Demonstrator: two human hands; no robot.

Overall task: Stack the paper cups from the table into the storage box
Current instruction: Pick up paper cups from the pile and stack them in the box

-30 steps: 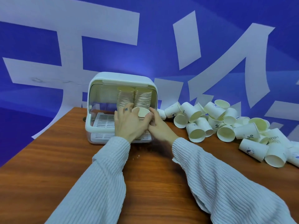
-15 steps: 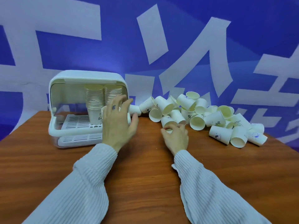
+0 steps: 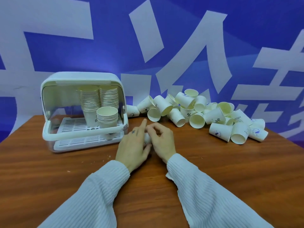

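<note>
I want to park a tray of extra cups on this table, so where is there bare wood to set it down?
Bare wood lies on the table near right, between the right sleeve and the loose cup pile, and near left, in front of the storage box, beside the left sleeve. The far right is crowded with cups; both hands hold a cup mid-table.

One head-worn view looks forward and down, seemingly close, over the table [image 3: 230, 170].

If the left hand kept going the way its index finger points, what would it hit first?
The left hand points up and right, toward the back of the table. Probably the tipped paper cup at the near left edge of the loose pile, though depth is unclear; it should miss the storage box.
</note>
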